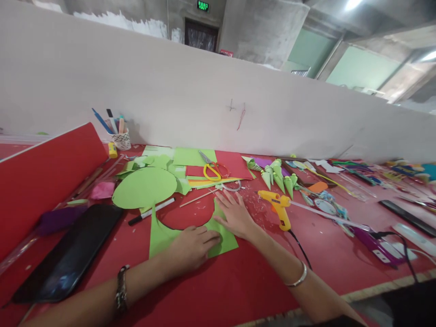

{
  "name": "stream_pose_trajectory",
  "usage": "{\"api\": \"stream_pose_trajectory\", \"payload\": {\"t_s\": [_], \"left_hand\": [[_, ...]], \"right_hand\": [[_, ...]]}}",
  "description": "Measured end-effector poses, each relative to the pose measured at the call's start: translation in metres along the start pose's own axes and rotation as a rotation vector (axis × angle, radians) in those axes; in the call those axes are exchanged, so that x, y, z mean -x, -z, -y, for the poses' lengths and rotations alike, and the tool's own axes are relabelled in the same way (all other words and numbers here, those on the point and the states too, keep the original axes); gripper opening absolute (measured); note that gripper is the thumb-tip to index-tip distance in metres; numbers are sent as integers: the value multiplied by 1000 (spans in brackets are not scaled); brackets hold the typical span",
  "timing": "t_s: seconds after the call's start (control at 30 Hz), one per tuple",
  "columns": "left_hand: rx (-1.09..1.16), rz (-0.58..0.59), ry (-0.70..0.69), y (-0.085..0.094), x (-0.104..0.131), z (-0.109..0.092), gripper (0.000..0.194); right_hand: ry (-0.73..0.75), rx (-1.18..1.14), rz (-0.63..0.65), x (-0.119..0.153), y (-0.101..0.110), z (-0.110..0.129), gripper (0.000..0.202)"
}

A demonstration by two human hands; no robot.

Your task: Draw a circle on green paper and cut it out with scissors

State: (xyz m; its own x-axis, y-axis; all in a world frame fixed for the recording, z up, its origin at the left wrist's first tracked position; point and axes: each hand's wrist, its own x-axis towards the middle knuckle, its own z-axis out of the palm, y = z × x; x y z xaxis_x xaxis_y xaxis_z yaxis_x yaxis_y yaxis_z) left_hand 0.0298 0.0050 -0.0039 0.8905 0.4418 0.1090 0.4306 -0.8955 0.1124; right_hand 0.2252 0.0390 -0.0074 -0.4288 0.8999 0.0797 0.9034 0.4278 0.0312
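A green paper sheet [225, 240] with a large curved cut-out lies on the red table. My left hand [194, 247] rests on its lower middle with the fingers curled; whether they pinch the paper is hidden. Spread fingers of my right hand [233, 213] lie over the sheet's upper right part. A green paper oval [145, 187] sits beyond it to the left, partly over a black-and-white marker [153, 211]. Scissors with yellow handles [211, 172] rest on stacked red and green paper [235, 164]. A thin stick [197, 198] lies just behind the cut-out.
A yellow glue gun [279, 209] stands right of my right hand, its cord running forward. Green paper cones [277, 175] lie behind it. A black phone [68, 254] is at left, beside a red board [51, 177]. A pen cup [121, 138] stands near the partition [170, 100].
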Motion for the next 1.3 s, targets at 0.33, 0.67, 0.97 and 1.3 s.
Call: {"api": "stream_pose_trajectory", "payload": {"t_s": [0.33, 0.67, 0.97, 1.3], "left_hand": [[-21, -14, 0, -2, 2, 0, 41], [-56, -12, -4, 3, 3, -2, 38], [-48, -8, 4, 2, 4, -2, 40], [-140, -18, -46, 5, 5, -1, 36]], "right_hand": [[-14, -8, 25, -5, -5, -2, 55], [24, 7, 55, -8, -8, -2, 56], [-65, -68, 24, -3, -10, -1, 60], [-116, -480, -25, -14, -2, -15, 36]]}}
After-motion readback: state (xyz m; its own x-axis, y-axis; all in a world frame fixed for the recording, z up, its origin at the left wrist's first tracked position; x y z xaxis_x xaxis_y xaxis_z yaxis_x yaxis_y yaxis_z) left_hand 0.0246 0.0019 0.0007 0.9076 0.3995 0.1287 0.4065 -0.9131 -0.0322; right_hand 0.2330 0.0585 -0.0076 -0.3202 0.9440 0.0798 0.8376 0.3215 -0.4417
